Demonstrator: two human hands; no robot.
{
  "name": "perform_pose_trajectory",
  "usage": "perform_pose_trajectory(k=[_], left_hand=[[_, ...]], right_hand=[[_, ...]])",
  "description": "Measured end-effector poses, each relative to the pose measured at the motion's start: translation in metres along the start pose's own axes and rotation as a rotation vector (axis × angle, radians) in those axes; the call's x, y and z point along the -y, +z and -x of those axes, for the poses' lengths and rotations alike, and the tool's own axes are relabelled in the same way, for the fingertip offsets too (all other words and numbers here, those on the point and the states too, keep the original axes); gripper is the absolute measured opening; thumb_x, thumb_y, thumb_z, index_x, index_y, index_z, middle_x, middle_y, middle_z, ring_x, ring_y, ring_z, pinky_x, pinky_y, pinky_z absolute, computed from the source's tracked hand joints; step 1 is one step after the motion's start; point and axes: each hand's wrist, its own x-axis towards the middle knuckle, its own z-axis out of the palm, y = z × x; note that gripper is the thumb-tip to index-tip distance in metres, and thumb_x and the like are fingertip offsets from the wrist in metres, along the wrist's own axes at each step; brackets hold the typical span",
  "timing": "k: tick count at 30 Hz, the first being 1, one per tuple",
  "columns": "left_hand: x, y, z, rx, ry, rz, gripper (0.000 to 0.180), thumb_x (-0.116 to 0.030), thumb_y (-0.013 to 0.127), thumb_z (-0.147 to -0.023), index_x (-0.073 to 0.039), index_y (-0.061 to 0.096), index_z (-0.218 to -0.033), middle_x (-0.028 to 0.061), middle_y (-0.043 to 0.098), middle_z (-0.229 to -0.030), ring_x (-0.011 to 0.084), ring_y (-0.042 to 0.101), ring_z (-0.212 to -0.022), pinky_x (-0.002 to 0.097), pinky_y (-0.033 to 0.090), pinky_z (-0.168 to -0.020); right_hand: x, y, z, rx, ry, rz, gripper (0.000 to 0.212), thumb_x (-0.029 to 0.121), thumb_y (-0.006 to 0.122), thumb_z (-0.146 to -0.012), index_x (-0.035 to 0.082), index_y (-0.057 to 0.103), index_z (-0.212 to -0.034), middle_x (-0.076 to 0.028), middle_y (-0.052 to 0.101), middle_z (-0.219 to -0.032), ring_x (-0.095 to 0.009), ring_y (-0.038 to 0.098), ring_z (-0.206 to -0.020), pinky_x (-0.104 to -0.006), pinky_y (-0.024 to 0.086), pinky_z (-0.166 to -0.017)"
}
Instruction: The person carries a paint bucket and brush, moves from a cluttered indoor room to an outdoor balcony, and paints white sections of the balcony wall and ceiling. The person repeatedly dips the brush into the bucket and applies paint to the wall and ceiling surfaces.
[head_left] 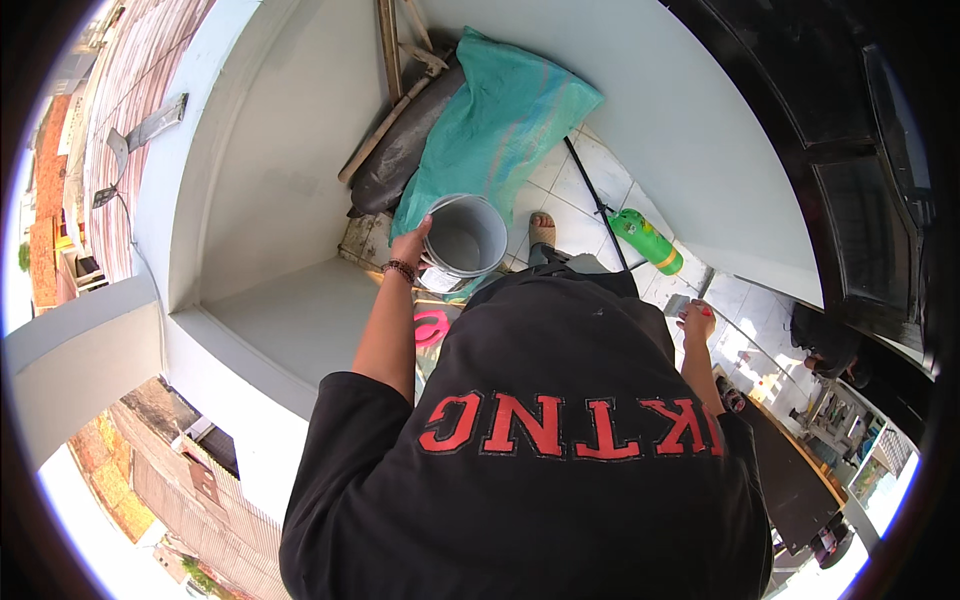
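Note:
My left hand [410,246], with beads round its wrist, is closed on the side of a pale grey plastic bucket [466,234]. The bucket tilts so that I look into its grey inside. Out to the right, my right hand [698,318] is closed on what looks like a putty knife [677,304], with a flat grey blade and a bit of red at the handle. Its grip is mostly hidden by my fingers. Below the bucket lies a pink curved object [431,327], partly covered by my shirt.
A green woven sheet [500,110] drapes over a dark bulky item [400,150] and wooden poles [391,50] in the corner. On the white floor tiles [570,190] lie a green bottle [646,240] and a thin black rod [595,200]. A low white wall [250,370] runs along the left.

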Motion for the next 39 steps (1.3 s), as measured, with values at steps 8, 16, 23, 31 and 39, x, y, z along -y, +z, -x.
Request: perform_pose_trajectory(k=[8, 16, 23, 31, 39], left_hand=[[0.051, 0.008, 0.006, -0.193, 0.211, -0.037, 0.056, -0.048, 0.069, -0.084, 0.008, 0.063, -0.081, 0.0138, 0.064, -0.073, 0.0225, 0.066, -0.057, 0.0309, 0.057, -0.052], [0.046, 0.001, 0.043, -0.51, 0.161, 0.27, 0.037, -0.017, 0.067, -0.086, 0.006, 0.049, -0.11, 0.0204, 0.064, -0.09, 0.028, 0.069, -0.063, 0.0344, 0.057, -0.047], [0.087, -0.003, 0.026, -0.799, -0.043, 0.578, 0.043, 0.007, 0.051, -0.074, 0.011, 0.036, -0.114, 0.0279, 0.061, -0.094, 0.0345, 0.069, -0.064, 0.039, 0.059, -0.047], [0.145, -0.027, 0.014, -0.623, -0.205, 0.803, 0.046, -0.001, 0.047, -0.079, 0.017, 0.039, -0.121, 0.0321, 0.059, -0.105, 0.0383, 0.069, -0.073, 0.0399, 0.061, -0.052], [0.179, -0.022, 0.012, -0.525, -0.247, 0.953, 0.051, -0.002, 0.047, -0.081, 0.012, 0.036, -0.129, 0.0295, 0.058, -0.113, 0.0396, 0.069, -0.084, 0.0459, 0.061, -0.054]], right_hand=[[0.012, 0.017, -0.031, 0.16, -0.023, 0.151, 0.027, 0.01, 0.064, -0.084, 0.004, 0.059, -0.11, -0.012, 0.065, -0.094, -0.02, 0.067, -0.071, -0.0309, 0.056, -0.052], [0.07, 0.072, -0.019, 0.297, -0.205, 0.258, 0.025, 0.008, 0.062, -0.085, 0.003, 0.061, -0.109, -0.014, 0.066, -0.094, -0.021, 0.068, -0.073, -0.0307, 0.056, -0.053], [0.094, 0.09, -0.023, 0.368, -0.35, 0.299, 0.026, 0.008, 0.063, -0.083, 0.003, 0.062, -0.109, -0.014, 0.066, -0.093, -0.021, 0.069, -0.073, -0.0302, 0.057, -0.054], [0.083, 0.066, -0.019, 0.363, -0.292, 0.337, 0.024, 0.008, 0.064, -0.082, 0.004, 0.061, -0.105, -0.009, 0.065, -0.085, -0.018, 0.065, -0.07, -0.0319, 0.055, -0.053], [0.076, 0.051, 0.02, 0.327, -0.293, 0.424, 0.021, 0.008, 0.062, -0.085, 0.001, 0.06, -0.106, -0.013, 0.064, -0.091, -0.019, 0.065, -0.07, -0.0289, 0.054, -0.051]])
